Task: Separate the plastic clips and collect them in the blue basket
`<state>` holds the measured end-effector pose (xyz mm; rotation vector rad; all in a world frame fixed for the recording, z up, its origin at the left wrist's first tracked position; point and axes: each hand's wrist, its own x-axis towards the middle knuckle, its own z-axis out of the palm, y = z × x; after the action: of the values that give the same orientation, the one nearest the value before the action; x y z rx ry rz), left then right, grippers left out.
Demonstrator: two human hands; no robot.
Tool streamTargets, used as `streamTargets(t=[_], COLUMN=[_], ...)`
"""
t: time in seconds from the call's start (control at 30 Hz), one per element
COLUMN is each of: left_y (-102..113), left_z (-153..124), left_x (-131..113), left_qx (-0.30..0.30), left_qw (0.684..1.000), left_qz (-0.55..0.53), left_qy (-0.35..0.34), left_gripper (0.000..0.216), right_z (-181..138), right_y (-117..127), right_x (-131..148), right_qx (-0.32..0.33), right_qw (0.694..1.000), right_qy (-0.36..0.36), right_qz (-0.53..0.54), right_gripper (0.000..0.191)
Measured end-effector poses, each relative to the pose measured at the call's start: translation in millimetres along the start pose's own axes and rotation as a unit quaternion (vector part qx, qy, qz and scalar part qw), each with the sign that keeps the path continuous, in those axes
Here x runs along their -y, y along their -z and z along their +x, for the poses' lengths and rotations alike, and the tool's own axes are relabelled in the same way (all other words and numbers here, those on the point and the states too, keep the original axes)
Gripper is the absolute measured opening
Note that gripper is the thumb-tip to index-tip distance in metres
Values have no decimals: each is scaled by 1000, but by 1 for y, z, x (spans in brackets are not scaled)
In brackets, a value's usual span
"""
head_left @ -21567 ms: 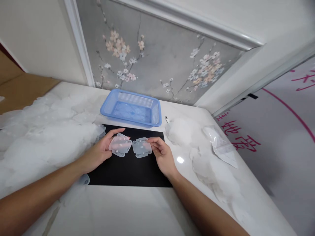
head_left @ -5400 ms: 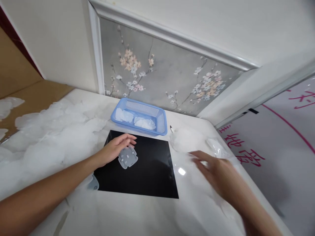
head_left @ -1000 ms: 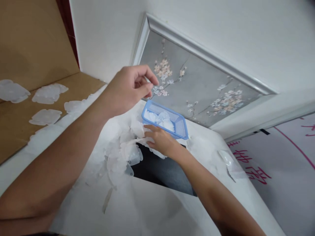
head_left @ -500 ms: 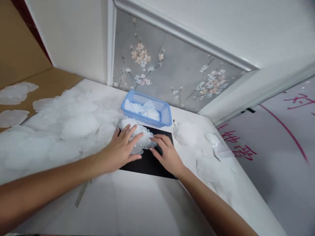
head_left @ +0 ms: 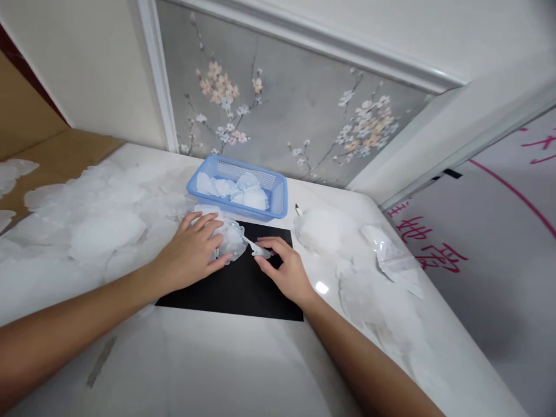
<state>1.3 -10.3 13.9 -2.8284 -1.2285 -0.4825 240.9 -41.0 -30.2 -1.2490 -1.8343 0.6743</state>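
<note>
My left hand (head_left: 194, 249) lies with fingers spread on a cluster of thin, translucent white scalloped pieces (head_left: 234, 238). Between the thumb and fingers of my right hand (head_left: 284, 266) is a small translucent white piece (head_left: 259, 250), pinched at its right end and reaching toward the cluster. Whether that piece is still joined to the cluster I cannot tell. Beneath both hands is a black sheet (head_left: 234, 295) on the white table. Just behind the cluster stands a blue plastic basket (head_left: 278, 197) with several similar white pieces (head_left: 252, 194) in it.
A wide heap of translucent white sheets (head_left: 99, 220) spreads over the left side. More white sheets (head_left: 330, 229) and a clear plastic bag (head_left: 391, 255) lie on the right. Behind is a flower-patterned panel (head_left: 269, 104); a board with red writing (head_left: 490, 289) stands at the right.
My right hand has drawn a small white piece out to the right of the cluster. My left hand stays on the cluster. The camera view has shifted slightly.
</note>
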Motion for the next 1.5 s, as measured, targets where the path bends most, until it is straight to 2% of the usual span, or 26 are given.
streamTargets(t=[0.1,0.2,0.3,0.4,0.53,0.63,0.73,0.83,0.9,1.0,1.1,1.17,1.27,1.33,1.4,1.43,1.5], left_y=[-12,-26,-30,-24,-11,-7,-9,-13,-15,-17,-19,-18,-12,-6,-4,-5,-11], left_z=[14,19,16,13,13,15,18,20,20,18,16,16,16,15,15,14,14], left_x=[-5,3,10,9,1,1,5,8,9,10,11,9,5,0,-4,-5,-6], left_qx=[25,27,5,-34,-55,-66,-91,-62,-38,-12,17,5,-31,-60,-70,-52,29], left_qw=[999,999,996,982,936,901,838,785,787,822,845,870,909,921,916,902,839], left_qz=[14,-15,-85,-182,-313,-374,-463,-546,-551,-513,-497,-462,-389,-361,-371,-402,-506], left_qy=[-20,-21,-5,34,150,211,273,287,276,247,198,170,148,135,134,149,200], left_gripper=[25,25,12,5,7,8,19,27,26,26,44,53,36,20,18,22,29], right_z=[0,-1,-2,-2,-1,-1,2,8,11,14,14,14,14,14,15,15,15], right_y=[3,6,7,6,1,-1,3,11,17,21,22,21,19,19,19,19,19], right_x=[1,0,-3,-4,-4,-5,-8,-14,-18,-23,-27,-29,-30,-31,-31,-30,-29], right_qx=[46,86,80,59,29,25,4,-31,-52,-73,-74,-71,-75,-80,-83,-84,-88], right_qw=[999,996,997,997,995,991,986,981,975,968,968,967,967,967,966,966,966], right_qy=[14,13,5,-12,-40,-86,-123,-146,-162,-174,-173,-172,-172,-173,-174,-175,-176], right_qz=[-5,-6,8,40,89,104,115,126,145,166,169,172,174,172,170,169,167], right_gripper=[33,49,59,60,40,36,29,23,23,24,24,23,25,27,29,31,33])
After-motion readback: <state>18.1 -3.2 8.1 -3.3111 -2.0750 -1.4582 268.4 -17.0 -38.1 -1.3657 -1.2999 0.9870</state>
